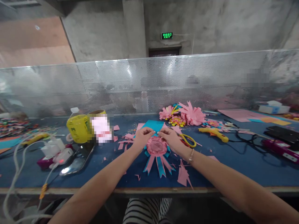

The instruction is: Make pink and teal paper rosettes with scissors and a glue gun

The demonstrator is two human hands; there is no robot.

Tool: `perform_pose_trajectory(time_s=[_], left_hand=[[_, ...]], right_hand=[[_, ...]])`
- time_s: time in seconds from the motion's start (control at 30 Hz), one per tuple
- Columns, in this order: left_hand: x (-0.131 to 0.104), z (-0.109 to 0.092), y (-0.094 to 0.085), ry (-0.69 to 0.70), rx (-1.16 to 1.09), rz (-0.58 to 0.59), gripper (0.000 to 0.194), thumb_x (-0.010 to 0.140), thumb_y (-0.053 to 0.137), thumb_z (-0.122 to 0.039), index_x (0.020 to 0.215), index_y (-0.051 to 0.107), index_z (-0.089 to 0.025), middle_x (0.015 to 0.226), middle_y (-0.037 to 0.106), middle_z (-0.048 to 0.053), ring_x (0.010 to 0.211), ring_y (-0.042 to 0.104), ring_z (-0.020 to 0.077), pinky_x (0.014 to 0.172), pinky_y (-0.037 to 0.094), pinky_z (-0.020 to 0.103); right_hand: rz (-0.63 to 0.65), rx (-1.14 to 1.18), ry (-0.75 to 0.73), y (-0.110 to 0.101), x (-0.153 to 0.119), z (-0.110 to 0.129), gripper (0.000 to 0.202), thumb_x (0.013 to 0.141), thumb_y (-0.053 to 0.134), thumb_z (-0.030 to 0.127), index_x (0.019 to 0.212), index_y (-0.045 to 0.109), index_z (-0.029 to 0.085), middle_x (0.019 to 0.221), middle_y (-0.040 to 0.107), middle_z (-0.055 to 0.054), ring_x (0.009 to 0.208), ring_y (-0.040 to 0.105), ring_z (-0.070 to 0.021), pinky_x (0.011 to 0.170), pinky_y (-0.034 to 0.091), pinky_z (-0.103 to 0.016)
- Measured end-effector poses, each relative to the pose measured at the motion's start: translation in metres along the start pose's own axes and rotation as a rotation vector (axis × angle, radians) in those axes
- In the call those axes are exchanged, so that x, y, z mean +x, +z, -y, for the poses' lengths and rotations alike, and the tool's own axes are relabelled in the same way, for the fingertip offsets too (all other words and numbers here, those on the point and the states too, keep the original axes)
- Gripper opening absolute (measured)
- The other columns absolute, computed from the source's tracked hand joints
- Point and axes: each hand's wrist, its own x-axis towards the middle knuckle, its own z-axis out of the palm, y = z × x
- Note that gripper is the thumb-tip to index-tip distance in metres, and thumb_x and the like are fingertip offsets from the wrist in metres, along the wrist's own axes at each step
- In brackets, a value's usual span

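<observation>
A pink paper rosette [156,147] with blue edging and forked pink and blue tails [160,168] lies on the blue table in front of me. Just above its far rim, my left hand [143,137] pinches with thumb and fingertips. My right hand [171,137] makes a matching pinch close beside it. A small bit of blue paper [156,133] shows between the two sets of fingertips, partly hidden by them. Behind the hands lies a blue paper sheet [153,125]. Yellow-handled scissors [192,141] rest by my right hand, their blades mostly hidden.
Pink paper flowers [192,114] are piled behind. A yellow glue gun [215,134] lies on the right with cables. To the left stand a yellow bottle [78,129] and a tape roll [97,112], near a phone [78,158] and plugged chargers [63,155]. Pink scraps [183,174] litter the table.
</observation>
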Motion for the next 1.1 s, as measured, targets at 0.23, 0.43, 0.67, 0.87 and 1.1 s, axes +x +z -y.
perform_pose_trajectory(time_s=[0.23,0.43,0.67,0.87,1.1], left_hand=[[0.0,0.003,0.001,0.051,0.015,-0.068,0.023,0.06,0.061,-0.03,0.075,0.051,-0.016,0.07,0.058,0.001,0.067,0.055,0.0122,0.066,0.042,0.026],[0.007,0.023,-0.014,-0.04,0.568,-0.025,0.018,0.051,0.065,-0.029,0.058,0.054,-0.018,0.065,0.059,0.003,0.069,0.052,0.018,0.064,0.038,0.027],[0.006,0.028,-0.015,-0.094,0.597,0.222,0.011,0.055,0.057,-0.021,0.064,0.055,-0.016,0.064,0.055,-0.001,0.063,0.048,0.0135,0.057,0.034,0.023],[0.003,0.013,-0.015,-0.07,0.467,0.206,0.018,0.06,0.056,-0.021,0.075,0.048,-0.017,0.064,0.049,-0.003,0.063,0.047,0.0111,0.057,0.035,0.022],[0.01,0.015,-0.02,-0.021,0.172,0.106,0.027,0.063,0.058,-0.021,0.085,0.043,-0.017,0.075,0.052,0.0,0.074,0.052,0.0115,0.063,0.039,0.023]], right_hand=[[-0.058,0.011,-0.015,-0.002,0.005,-0.005,0.025,0.061,0.057,0.037,0.058,0.041,0.018,0.055,0.039,0.007,0.049,0.036,-0.0059,0.049,0.03,-0.021],[-0.154,-0.296,0.005,-0.012,0.012,-0.012,0.019,0.063,0.049,0.033,0.058,0.038,0.019,0.052,0.036,0.007,0.051,0.035,-0.0081,0.049,0.028,-0.023],[-0.051,-0.306,0.122,-0.009,0.007,-0.012,0.015,0.063,0.048,0.029,0.059,0.038,0.019,0.05,0.037,0.008,0.048,0.033,-0.0067,0.046,0.025,-0.021],[-0.063,-0.078,0.248,-0.01,0.004,-0.001,0.018,0.062,0.053,0.028,0.059,0.037,0.019,0.049,0.042,0.007,0.046,0.039,-0.0064,0.043,0.027,-0.02],[0.129,0.279,0.354,-0.024,0.0,0.017,0.025,0.058,0.066,0.028,0.066,0.044,0.02,0.063,0.053,0.005,0.058,0.054,-0.009,0.047,0.039,-0.021]])
